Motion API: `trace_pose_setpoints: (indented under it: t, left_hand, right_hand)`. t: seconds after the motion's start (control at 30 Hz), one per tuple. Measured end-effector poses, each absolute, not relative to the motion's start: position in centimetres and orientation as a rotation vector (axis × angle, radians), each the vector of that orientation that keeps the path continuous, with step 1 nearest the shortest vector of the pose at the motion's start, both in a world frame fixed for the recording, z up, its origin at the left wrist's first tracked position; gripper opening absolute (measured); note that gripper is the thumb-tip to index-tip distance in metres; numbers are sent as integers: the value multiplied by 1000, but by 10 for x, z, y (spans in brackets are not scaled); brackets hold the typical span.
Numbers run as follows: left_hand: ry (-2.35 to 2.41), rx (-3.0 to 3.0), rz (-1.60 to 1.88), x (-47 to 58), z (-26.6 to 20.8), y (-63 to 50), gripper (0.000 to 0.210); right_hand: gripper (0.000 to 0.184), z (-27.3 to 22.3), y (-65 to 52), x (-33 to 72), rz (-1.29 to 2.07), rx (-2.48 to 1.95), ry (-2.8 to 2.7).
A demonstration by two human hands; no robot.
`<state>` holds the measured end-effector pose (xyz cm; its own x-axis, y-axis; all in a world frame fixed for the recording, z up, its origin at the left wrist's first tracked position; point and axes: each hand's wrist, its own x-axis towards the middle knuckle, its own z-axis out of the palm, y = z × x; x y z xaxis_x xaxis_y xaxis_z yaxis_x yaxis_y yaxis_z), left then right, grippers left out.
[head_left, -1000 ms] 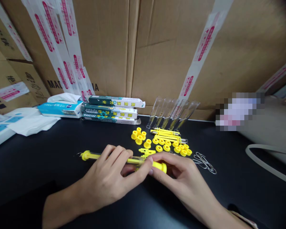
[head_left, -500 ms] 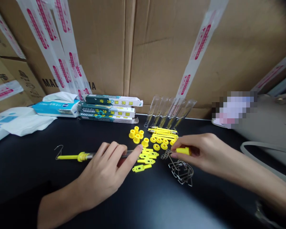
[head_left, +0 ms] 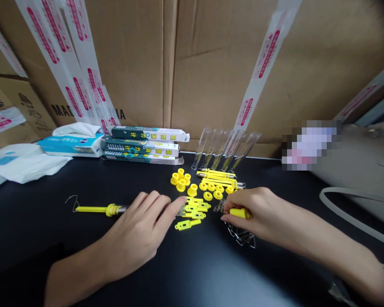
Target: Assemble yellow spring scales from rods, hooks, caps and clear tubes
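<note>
The left hand [head_left: 141,230] wraps over a clear tube assembly [head_left: 112,209], whose yellow rod [head_left: 91,209] and wire hook [head_left: 76,202] extend leftward of the grip. The right hand [head_left: 256,209] has moved off the tube's right end and retains a yellow cap [head_left: 240,213] in curled fingers; tube and cap are apparently handled separately. Its thumb and index tips nearly meet beside small springs [head_left: 219,206]; whether they pinch one cannot be told. Wire loops [head_left: 241,237] lie below this grip.

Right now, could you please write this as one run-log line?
left hand: holding tubular spring scale | right hand: holding yellow cap, near bent wires | behind: clear tubes
</note>
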<state>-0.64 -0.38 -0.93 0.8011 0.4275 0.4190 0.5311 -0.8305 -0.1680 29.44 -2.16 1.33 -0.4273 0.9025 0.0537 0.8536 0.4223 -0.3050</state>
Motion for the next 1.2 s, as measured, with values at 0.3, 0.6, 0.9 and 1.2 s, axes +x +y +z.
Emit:
trace_pose_setpoints:
  t: [0.3,0.6,0.9,1.2]
  left_hand:
    - [-777,-2769,-479,-7,-11,-4,52]
    - [-756,-2771,-490,-7,-10,-3,54]
    - [-759,-2747,-530,-7,-11,-3,49]
    - [-762,-2731,-589,-6,-13,-5,43]
  right_hand:
    - [24,2,-20,303,181,-1619,-2531]
    - [35,6,-18,302,179,-1526,-2438]
    - [35,45,-21,298,392,-1441,-2239]
    - [30,44,-19,270,596,-1387,-1782]
